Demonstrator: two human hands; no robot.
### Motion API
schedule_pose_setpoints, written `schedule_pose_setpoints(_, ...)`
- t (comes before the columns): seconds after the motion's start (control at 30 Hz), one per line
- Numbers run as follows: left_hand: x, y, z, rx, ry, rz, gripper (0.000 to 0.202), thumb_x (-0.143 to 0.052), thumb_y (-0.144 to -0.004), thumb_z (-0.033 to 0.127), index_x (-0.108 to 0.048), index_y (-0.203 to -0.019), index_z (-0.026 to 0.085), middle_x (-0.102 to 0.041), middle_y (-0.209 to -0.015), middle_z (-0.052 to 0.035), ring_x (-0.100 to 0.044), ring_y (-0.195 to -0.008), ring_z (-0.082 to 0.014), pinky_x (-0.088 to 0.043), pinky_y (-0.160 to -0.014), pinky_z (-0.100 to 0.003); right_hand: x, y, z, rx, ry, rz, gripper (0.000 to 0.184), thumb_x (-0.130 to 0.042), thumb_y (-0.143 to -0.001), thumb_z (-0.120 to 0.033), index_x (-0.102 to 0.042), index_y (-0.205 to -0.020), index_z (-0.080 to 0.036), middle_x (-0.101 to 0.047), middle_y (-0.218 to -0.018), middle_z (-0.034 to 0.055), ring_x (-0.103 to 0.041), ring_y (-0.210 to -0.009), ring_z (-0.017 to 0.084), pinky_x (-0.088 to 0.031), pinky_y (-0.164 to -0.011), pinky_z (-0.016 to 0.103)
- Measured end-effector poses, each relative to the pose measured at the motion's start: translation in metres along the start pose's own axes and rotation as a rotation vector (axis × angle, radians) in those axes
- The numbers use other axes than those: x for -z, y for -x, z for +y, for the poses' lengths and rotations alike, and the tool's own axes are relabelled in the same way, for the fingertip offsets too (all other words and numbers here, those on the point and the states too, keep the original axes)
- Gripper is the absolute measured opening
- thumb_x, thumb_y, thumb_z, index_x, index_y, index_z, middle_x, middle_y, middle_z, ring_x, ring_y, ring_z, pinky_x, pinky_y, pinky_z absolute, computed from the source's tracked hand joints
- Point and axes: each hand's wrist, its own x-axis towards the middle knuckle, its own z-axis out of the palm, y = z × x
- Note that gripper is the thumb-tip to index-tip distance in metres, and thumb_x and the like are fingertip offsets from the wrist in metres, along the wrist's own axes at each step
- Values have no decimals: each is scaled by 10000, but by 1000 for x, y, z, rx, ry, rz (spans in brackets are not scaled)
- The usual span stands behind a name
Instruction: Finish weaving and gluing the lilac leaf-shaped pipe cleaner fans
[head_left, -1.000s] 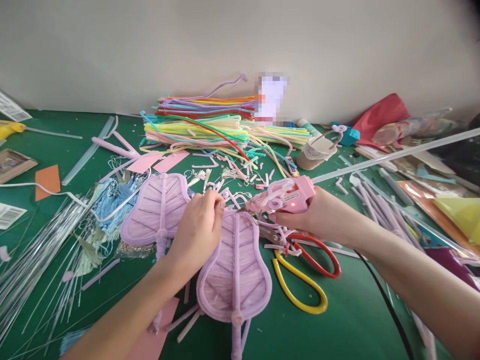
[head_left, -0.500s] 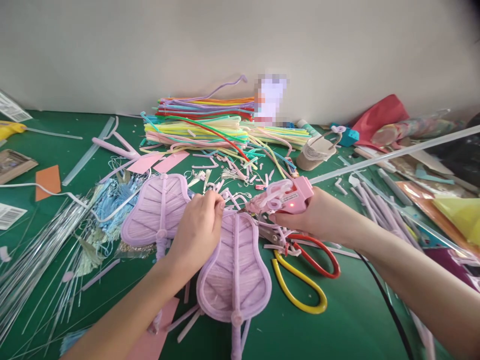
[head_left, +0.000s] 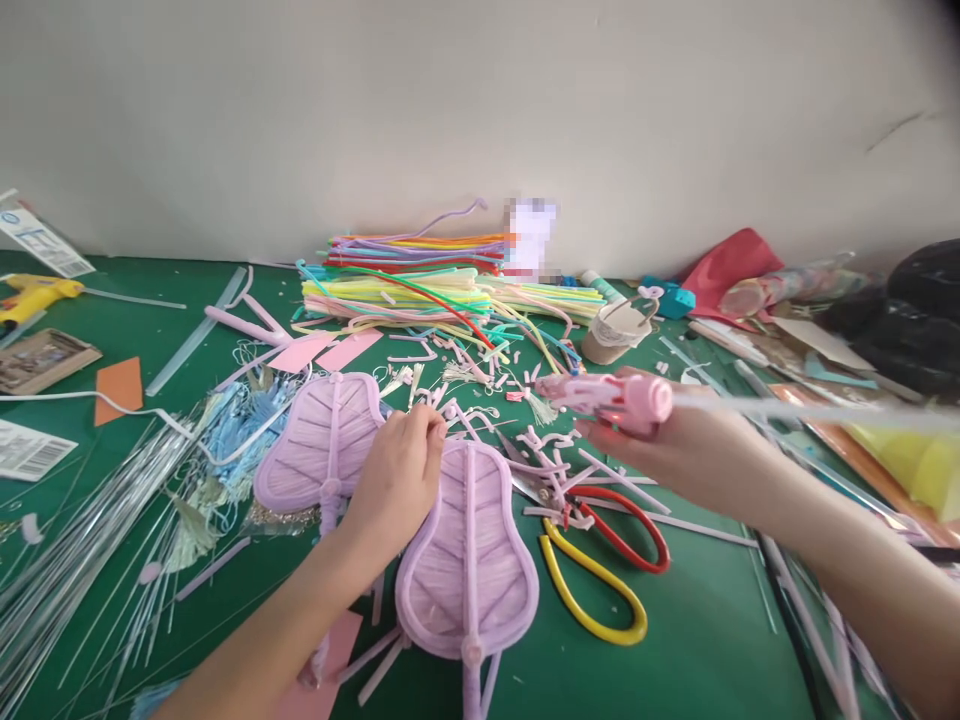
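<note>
My left hand (head_left: pixel 401 470) pinches the top edge of a lilac leaf-shaped fan (head_left: pixel 469 555) lying on the green table, fingers closed on its rim. A second lilac fan (head_left: pixel 322 440) lies just to its left, partly under my hand. My right hand (head_left: pixel 675 450) grips a pink glue gun (head_left: pixel 611 397), lifted above the table with its nozzle pointing left, a clear glue stick (head_left: pixel 810 410) trailing from its back. The gun is blurred by motion and apart from the fan.
Scissors with red and yellow handles (head_left: pixel 600 560) lie right of the fan. A pile of coloured straws (head_left: pixel 442 285) sits at the back, a paper cup (head_left: pixel 611 330) beside it. Silver strips (head_left: pixel 82 540) spread at left, a yellow glue gun (head_left: pixel 34 295) far left, papers at right.
My right hand has lifted the glue gun up and to the right, away from the fan's top edge. The view has tilted slightly. My left hand stays on the fan.
</note>
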Motion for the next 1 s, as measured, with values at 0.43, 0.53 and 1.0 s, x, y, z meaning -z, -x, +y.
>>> schedule_pose_setpoints(0.43,3,1,-5,48,46,8,186,-329,-970,271,-463,-854,214,-592,-794,-35,-571,-763,-217,-433,-675,-331,-21,9,57,8,319,-343,149,-573,-795,-162,-624,-932,-134,-658,-1007,148,-623,-980,301,-483,-838,389)
schedule_pose_setpoints(0.53,5,1,-4,78,68,-8,179,-339,-966,277,-464,-852,219,-600,-801,-31,-581,-769,-213,-440,-678,-328,-13,12,47,66,438,-322,173,-597,-818,-211,-668,-949,-123,-667,-1035,176,-616,-1007,345,-475,-876,448)
schedule_pose_setpoints(1.0,11,-1,0,87,79,-35,177,-361,-965,284,-488,-865,212,-632,-825,-34,-606,-778,-209,-473,-680,-337,-49,-8,-40,59,-278,-253,243,-567,-837,-342,-678,-1001,-201,-727,-897,58,-668,-775,213,-471,-656,290)
